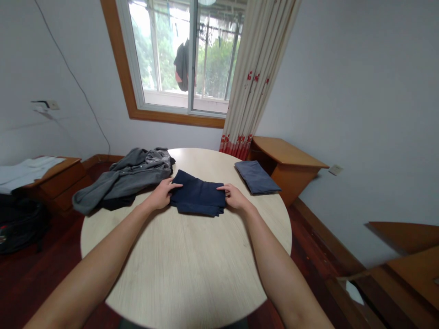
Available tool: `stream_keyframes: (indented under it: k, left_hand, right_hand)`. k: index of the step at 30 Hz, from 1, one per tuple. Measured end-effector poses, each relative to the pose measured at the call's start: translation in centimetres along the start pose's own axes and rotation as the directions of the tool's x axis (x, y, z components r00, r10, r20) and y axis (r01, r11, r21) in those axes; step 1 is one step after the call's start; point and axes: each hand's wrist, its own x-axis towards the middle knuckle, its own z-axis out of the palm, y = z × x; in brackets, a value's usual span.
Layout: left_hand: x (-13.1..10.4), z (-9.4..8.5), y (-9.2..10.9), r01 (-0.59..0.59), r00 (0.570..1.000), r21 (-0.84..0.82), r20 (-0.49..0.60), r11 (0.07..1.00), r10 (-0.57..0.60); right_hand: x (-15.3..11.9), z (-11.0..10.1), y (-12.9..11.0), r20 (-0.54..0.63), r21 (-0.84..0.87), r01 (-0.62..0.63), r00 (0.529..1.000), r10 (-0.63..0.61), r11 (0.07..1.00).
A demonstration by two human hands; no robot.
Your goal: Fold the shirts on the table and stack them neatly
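A navy blue cloth (199,194), folded into a rough rectangle, lies on the round pale wooden table (192,265). My left hand (163,193) grips its left edge, the index finger on top and the other fingers at the side. At the right edge, my right hand (233,196) holds the cloth the same way, its fingertips on the upper corner. A folded grey-blue garment (257,177) rests near the table's right rim. Heaped at the back left are rumpled grey clothes (132,176), with a black piece showing underneath.
A wooden desk (288,153) stands behind the table at the right, beside a patterned curtain (252,77). To the left are a wooden cabinet (65,183) with white sheets on top and a black bag (22,224) on the floor. A window is ahead.
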Motion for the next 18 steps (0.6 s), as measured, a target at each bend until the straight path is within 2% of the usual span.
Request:
stream_keyframes:
  k: [4,8,10,12,15,18]
  left_hand:
    - [-0.1,-0.6,-0.8,-0.016,0.992,0.086,0.128,0.996,0.005]
    - [-0.4,-1.5,-1.0,0.010,0.948,-0.038,0.318,0.999,0.003]
    - [-0.5,-2.0,-0.7,0.022,0.938,-0.097,0.347,0.995,0.013]
    - [-0.5,-2.5,0.0,0.036,0.945,-0.123,0.327,0.992,0.006]
    - [-0.5,-3.4,1.4,0.102,0.950,-0.183,0.310,0.978,-0.041]
    - [-0.8,-4.4,2.7,0.198,0.912,-0.395,0.409,0.897,-0.022]
  right_hand:
    - [0.1,-0.3,0.0,-0.015,0.009,-0.011,1.000,0.012,1.000]
    - [0.2,-0.4,-0.6,-0.025,0.080,0.044,0.999,-0.042,0.996]
    - [0.0,-0.4,-1.1,0.004,0.144,0.058,0.998,-0.060,0.988]
    - [-0.2,-0.5,-1.5,0.046,0.222,0.007,0.999,-0.018,0.975]
    - [-0.8,-1.1,-2.0,0.212,0.341,-0.158,0.973,0.088,0.927]
    - [-1.0,-2.3,-2.4,0.443,0.437,-0.287,0.894,0.074,0.852]
